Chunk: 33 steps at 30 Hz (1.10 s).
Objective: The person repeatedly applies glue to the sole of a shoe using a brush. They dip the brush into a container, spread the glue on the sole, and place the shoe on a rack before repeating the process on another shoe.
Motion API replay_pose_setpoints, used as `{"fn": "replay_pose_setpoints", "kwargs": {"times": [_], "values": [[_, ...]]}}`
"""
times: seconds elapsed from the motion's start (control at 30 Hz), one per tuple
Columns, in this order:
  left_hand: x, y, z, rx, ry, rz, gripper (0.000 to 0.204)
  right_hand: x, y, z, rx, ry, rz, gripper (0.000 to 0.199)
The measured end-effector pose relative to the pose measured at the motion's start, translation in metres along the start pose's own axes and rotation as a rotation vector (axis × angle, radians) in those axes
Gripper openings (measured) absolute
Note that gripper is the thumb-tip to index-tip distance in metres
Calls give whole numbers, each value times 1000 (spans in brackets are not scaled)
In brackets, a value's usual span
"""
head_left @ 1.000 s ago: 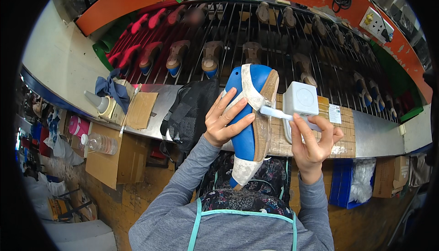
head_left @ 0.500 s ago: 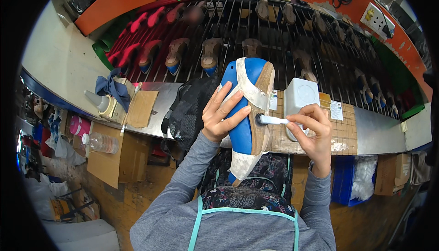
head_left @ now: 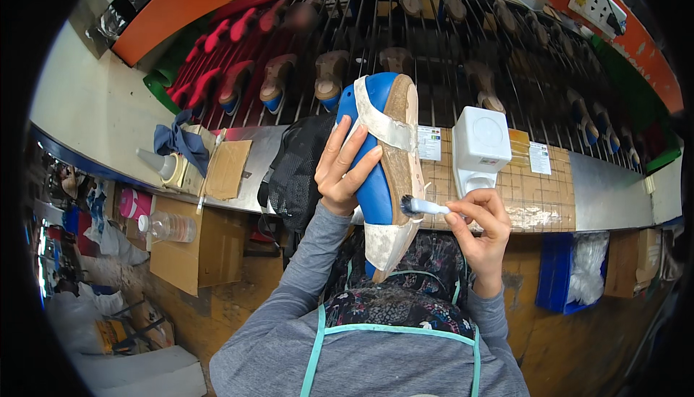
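Blue plastic shoe last with tan insole and white tape [head_left: 382, 173]: gripped by left hand [head_left: 345, 169]. Small white-handled brush [head_left: 423, 207]: pinched in right hand [head_left: 481, 227], bristles touching insole edge; heel end hidden behind apron.

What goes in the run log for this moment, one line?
left hand: holds blue shoe last upright | right hand: small brush on tan sole edge | white container behind
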State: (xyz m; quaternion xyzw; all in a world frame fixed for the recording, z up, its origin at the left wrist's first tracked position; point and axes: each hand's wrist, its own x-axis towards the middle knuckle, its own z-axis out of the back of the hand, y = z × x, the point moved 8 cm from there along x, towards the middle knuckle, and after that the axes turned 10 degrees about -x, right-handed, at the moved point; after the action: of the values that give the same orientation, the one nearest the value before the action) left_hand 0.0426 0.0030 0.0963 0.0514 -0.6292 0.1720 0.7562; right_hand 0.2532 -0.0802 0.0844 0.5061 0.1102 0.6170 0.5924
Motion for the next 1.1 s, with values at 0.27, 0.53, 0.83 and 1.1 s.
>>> {"fn": "replay_pose_setpoints", "kwargs": {"times": [0.27, 0.53, 0.83, 1.1], "values": [[-3, 6, -3, -8, -27, 23, 37, -15, 6, 5, -125, -61, 34, 20], [-7, 10, -7, -12, -110, 89, 31, 25, -3, 1, 140, -136, -27, 12], [-8, 14, 1, 15, -193, 102, 45, 40, -12, -16, 306, 20, -122, 10], [-17, 21, 6, 129, -163, 180, 38, -8, -23, -32, 480, 122, -329, 12]]}}
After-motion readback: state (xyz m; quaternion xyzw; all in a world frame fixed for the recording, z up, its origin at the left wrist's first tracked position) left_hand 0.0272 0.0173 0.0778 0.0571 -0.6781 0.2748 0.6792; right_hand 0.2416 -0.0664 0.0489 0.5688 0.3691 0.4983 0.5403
